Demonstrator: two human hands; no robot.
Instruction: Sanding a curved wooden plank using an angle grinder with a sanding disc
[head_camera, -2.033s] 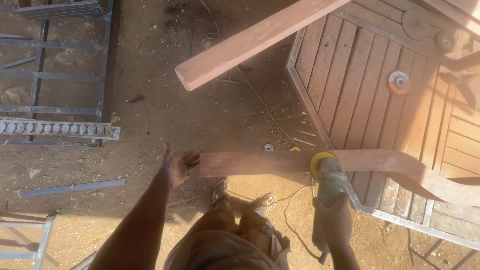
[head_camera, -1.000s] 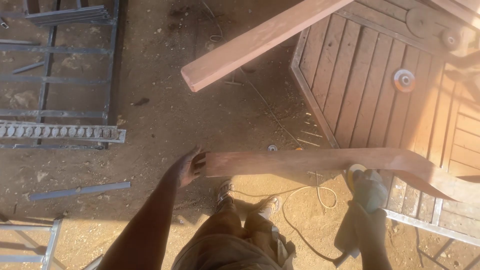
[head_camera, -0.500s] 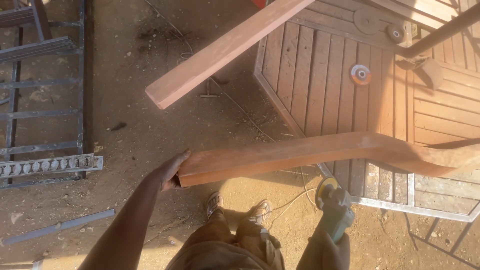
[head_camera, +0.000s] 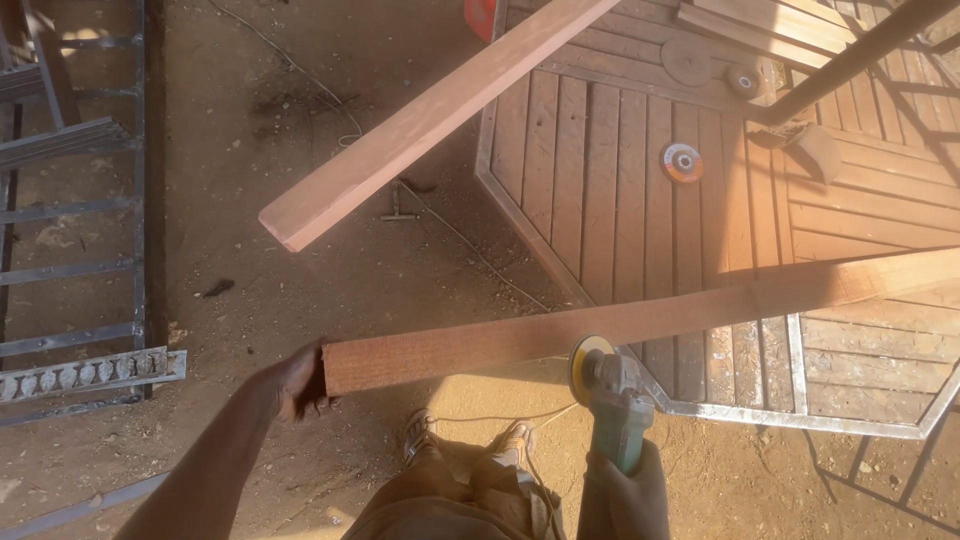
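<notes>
Left hand (head_camera: 292, 382) clamps the near end of the wooden plank (head_camera: 620, 320), steadying it flat across the frame; right hand (head_camera: 625, 490) grips the angle grinder (head_camera: 610, 395), disc on the plank's near edge.

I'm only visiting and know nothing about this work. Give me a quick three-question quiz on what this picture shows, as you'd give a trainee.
1. True or false: the left hand grips the end of the near plank.
2. What does the right hand hold? A) hammer B) grinder C) brush
3. What lies on the slatted tabletop?

Key
1. True
2. B
3. Loose discs
</notes>
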